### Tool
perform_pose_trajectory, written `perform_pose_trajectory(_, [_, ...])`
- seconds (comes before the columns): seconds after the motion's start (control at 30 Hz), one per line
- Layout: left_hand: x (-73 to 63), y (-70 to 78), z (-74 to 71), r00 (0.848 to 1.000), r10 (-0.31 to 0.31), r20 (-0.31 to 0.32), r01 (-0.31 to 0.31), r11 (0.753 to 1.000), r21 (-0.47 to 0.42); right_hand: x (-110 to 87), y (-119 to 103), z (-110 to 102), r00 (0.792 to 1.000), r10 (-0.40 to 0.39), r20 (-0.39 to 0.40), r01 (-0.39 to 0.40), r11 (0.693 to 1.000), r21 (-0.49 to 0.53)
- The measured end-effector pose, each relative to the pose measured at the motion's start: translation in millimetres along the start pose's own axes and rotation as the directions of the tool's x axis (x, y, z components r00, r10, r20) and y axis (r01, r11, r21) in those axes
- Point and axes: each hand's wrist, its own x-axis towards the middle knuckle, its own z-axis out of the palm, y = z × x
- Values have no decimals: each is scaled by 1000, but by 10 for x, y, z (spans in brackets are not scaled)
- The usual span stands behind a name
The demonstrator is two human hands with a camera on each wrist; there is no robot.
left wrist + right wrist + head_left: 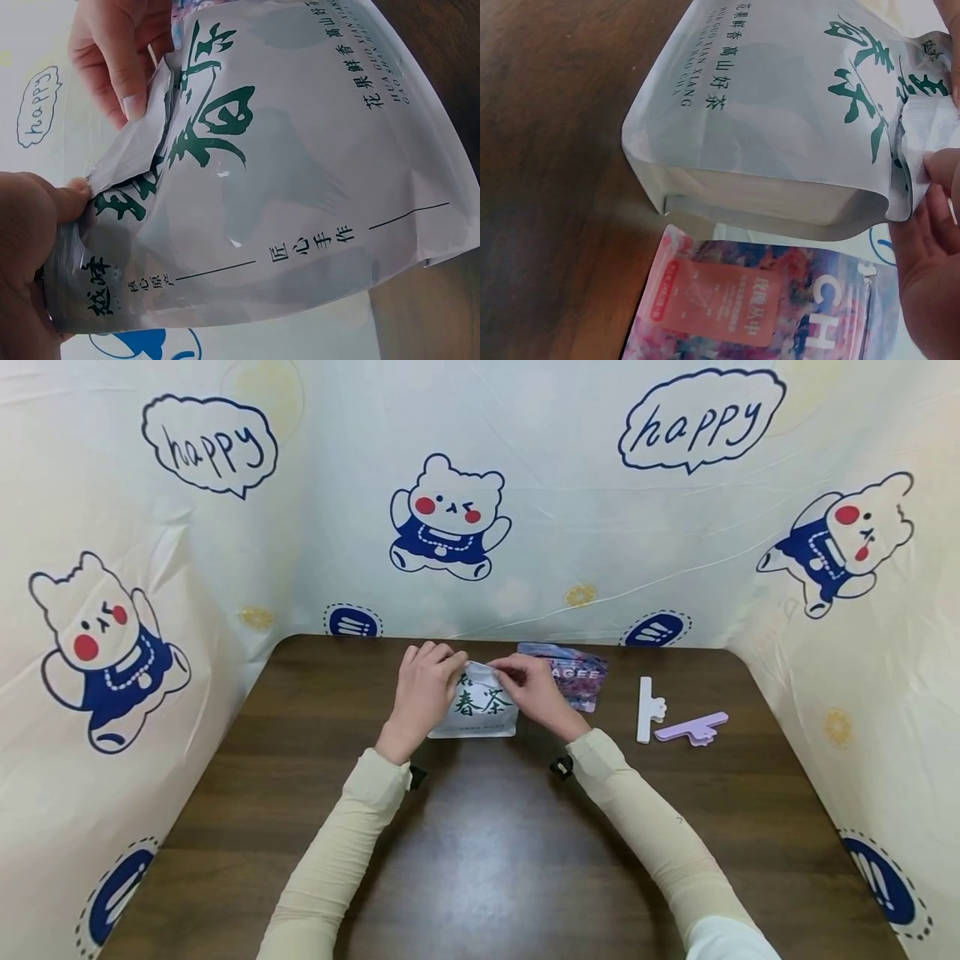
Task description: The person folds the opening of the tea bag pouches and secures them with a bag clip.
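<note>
A white tea bag (480, 717) with green characters stands on the table between both hands, its top edge partly folded over. My left hand (429, 687) holds the bag's upper left corner, with the thumb (73, 196) on the front beside the fold. At the upper right, my right hand (534, 683) pinches the folded flap (139, 142) between thumb and fingers. The side gusset (757, 196) of the bag bulges outward in the right wrist view.
Just right of the bag lies a colourful pink and purple pouch (581, 675), partly behind the right hand. Farther right are a white sealing clip (645, 714) and a purple one (692, 727). A printed cloth (555, 543) hangs round the dark wooden table (300, 760).
</note>
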Motion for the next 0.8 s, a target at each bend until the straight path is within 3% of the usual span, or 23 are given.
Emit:
perform_pose_trajectory(0.1, [0, -5, -2, 1000, -3, 11, 3, 1000, 2, -32, 6, -8, 1000, 20, -10, -20, 1000, -14])
perform_pose_trajectory(0.43, [-14, 7, -12, 1000, -5, 15, 5, 1000, -2, -44, -15, -38, 999, -25, 34, 28, 995, -91])
perform_pose_trajectory(0.8, [-14, -13, -14, 1000, -3, 10, 3, 1000, -18, -126, 47, -42, 999, 20, -34, -20, 1000, -16])
